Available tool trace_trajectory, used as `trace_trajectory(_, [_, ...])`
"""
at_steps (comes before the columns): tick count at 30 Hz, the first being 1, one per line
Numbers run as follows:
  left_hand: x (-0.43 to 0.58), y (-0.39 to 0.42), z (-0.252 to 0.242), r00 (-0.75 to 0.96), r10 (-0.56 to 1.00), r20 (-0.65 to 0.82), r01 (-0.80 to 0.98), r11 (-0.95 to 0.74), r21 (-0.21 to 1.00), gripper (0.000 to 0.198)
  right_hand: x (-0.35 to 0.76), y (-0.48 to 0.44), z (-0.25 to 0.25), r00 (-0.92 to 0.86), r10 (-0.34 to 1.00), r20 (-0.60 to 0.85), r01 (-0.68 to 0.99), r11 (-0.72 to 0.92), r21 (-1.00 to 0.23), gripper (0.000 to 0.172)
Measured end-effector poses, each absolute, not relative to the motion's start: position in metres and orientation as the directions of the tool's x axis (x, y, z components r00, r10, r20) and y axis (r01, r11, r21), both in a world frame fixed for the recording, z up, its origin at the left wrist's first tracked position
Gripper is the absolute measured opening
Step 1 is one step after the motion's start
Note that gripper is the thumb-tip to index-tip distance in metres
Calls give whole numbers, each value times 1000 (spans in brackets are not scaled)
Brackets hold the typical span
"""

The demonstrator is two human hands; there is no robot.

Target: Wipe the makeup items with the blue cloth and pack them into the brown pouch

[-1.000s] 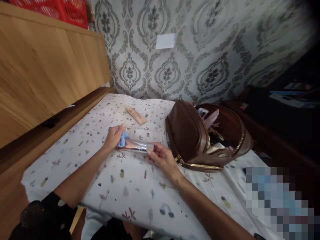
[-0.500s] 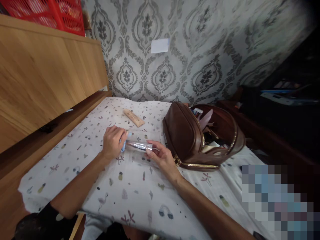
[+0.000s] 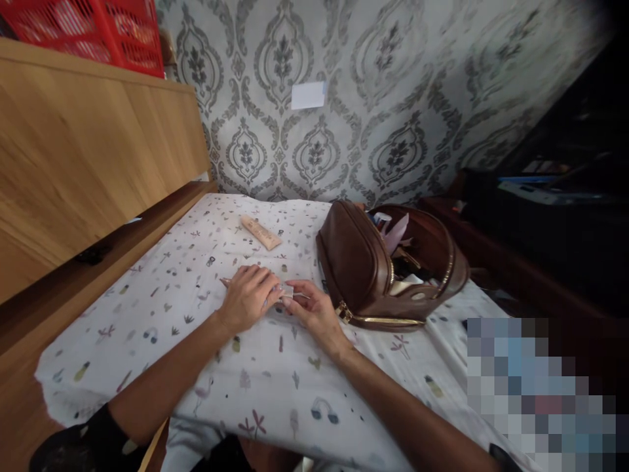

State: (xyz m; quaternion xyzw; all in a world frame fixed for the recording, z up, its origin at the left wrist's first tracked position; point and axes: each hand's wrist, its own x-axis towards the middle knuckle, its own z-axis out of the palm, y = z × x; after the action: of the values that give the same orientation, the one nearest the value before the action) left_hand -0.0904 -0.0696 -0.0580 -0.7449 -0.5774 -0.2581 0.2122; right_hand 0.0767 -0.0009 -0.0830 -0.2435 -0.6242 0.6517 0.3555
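Both hands meet over the middle of the patterned cloth, around a clear plastic tube. My left hand is closed over most of it, knuckles up, hiding what lies under the palm. A narrow pinkish tip pokes out on that hand's far left side; I cannot make out whether it belongs to the tube. My right hand pinches the tube's clear right end between thumb and fingers. Beyond the hands lies a beige squeeze tube, flat on the cloth and touched by neither hand.
A brown leather bag stands unzipped to the right, with several items inside. White printed cloth covers the surface. A wooden cabinet borders the left, topped by a red basket. Patterned wallpaper closes off the back.
My left hand has slid right along the clear tube, close to my right hand, and now covers most of it. The light blue piece at its left end is hidden now.
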Motion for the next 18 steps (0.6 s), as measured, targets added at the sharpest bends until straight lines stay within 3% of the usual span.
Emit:
trace_trajectory(13, [-130, -74, -53, -128, 847, 516, 987, 57, 151, 40, 79, 8, -81, -584, 809, 74, -131, -3, -991, 54])
trace_trajectory(18, [-138, -74, -55, -157, 815, 558, 979, 53, 199, 41, 79, 6, -81, -582, 813, -4, -161, -121, -979, 59])
